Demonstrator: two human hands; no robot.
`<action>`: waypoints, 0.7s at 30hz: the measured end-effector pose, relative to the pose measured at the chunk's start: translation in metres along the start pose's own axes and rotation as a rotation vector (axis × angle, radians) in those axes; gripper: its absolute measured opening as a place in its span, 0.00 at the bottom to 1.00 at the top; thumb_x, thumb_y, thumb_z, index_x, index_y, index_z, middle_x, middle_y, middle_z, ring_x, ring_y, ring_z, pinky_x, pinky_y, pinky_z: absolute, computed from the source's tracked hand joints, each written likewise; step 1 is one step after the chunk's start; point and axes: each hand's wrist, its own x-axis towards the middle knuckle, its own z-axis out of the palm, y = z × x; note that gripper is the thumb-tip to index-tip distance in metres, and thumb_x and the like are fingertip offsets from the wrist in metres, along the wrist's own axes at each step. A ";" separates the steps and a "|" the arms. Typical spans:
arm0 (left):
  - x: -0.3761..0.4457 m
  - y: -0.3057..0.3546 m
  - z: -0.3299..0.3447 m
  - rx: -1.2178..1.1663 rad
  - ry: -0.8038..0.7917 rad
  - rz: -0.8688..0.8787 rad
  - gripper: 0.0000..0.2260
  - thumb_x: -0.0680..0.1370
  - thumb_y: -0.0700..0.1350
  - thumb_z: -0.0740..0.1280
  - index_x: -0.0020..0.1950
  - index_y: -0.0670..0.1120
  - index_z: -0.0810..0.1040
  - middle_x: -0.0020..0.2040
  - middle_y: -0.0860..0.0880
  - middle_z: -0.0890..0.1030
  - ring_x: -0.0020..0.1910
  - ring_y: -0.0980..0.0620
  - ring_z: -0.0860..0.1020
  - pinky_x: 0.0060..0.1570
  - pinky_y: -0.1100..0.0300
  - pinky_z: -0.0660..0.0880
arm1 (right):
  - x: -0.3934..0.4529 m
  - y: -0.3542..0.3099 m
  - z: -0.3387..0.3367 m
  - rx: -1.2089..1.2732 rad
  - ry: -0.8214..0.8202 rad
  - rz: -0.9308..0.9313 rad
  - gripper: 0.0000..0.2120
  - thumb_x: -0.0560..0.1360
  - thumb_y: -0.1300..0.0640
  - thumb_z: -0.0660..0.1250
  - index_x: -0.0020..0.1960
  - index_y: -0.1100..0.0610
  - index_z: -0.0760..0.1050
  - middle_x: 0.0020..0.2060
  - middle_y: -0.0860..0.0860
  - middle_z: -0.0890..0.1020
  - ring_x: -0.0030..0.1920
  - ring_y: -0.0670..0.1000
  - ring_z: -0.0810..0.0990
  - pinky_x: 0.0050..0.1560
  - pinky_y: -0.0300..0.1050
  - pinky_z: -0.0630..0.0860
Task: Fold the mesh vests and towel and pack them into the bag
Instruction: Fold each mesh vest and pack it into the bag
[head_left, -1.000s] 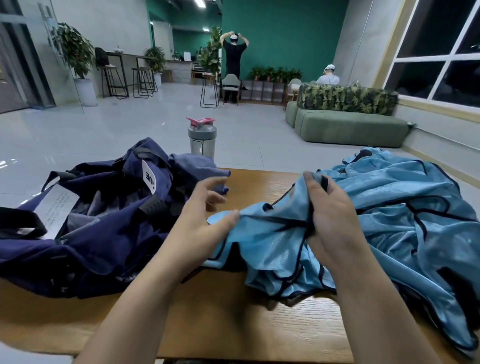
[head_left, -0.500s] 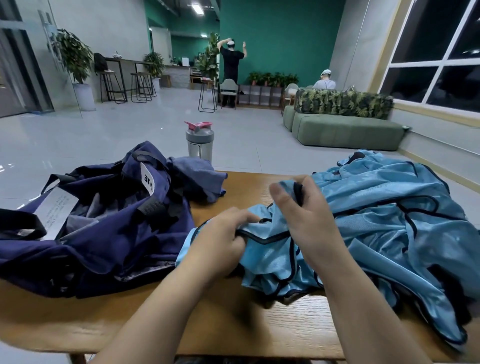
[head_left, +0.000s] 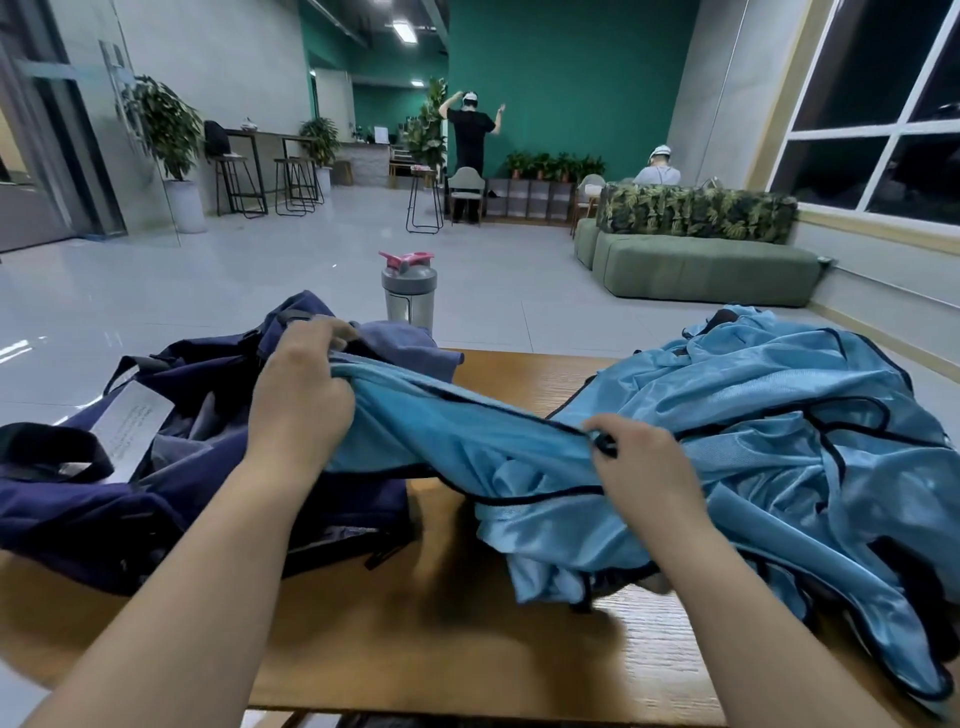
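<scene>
Light-blue mesh with black trim was seen stretched between the two hands above a wooden table (head_left: 467, 639). One mesh vest (head_left: 457, 441) was held taut: the left hand (head_left: 298, 402) was curled round one end of it, over the open top of the navy bag (head_left: 171, 493), and the right hand (head_left: 641, 467) pinched the black-edged hem at the other end, with thumb and fingers closed on the fabric. The span of fabric between the hands was lifted off the table, its lower part hanging down in loose folds.

The remaining vests (head_left: 810, 441) were noted as a crumpled blue pile at the right of the table, touching the held vest; how many lay there could not be told. The bag was slumped at the left of the table, with a white tag (head_left: 127, 426) on it and a dark strap (head_left: 52, 449) at its near end. A grey-blue towel (head_left: 410, 345) was draped at the far edge of the bag, just beyond the left hand. A grey shaker bottle (head_left: 409, 293) with a pink lid stood upright behind the towel.
</scene>
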 end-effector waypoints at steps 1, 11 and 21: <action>0.000 0.000 -0.002 -0.039 0.001 -0.072 0.21 0.69 0.28 0.57 0.59 0.43 0.74 0.53 0.45 0.77 0.52 0.44 0.73 0.51 0.56 0.68 | 0.005 0.007 -0.003 -0.022 0.033 0.070 0.15 0.78 0.59 0.60 0.61 0.47 0.76 0.54 0.54 0.81 0.55 0.58 0.77 0.50 0.48 0.73; -0.023 0.028 0.003 -0.523 -0.465 -0.337 0.14 0.65 0.47 0.66 0.50 0.49 0.78 0.46 0.47 0.82 0.47 0.47 0.79 0.49 0.52 0.75 | -0.017 -0.041 -0.016 0.673 -0.256 -0.106 0.14 0.72 0.45 0.71 0.39 0.55 0.77 0.35 0.55 0.82 0.30 0.48 0.71 0.34 0.39 0.67; -0.038 0.045 -0.013 -0.546 -0.540 0.101 0.28 0.65 0.36 0.62 0.59 0.63 0.71 0.48 0.56 0.80 0.46 0.56 0.79 0.43 0.65 0.75 | -0.014 -0.059 -0.005 0.786 -0.170 -0.191 0.13 0.70 0.63 0.72 0.47 0.46 0.80 0.37 0.42 0.82 0.37 0.38 0.78 0.42 0.32 0.72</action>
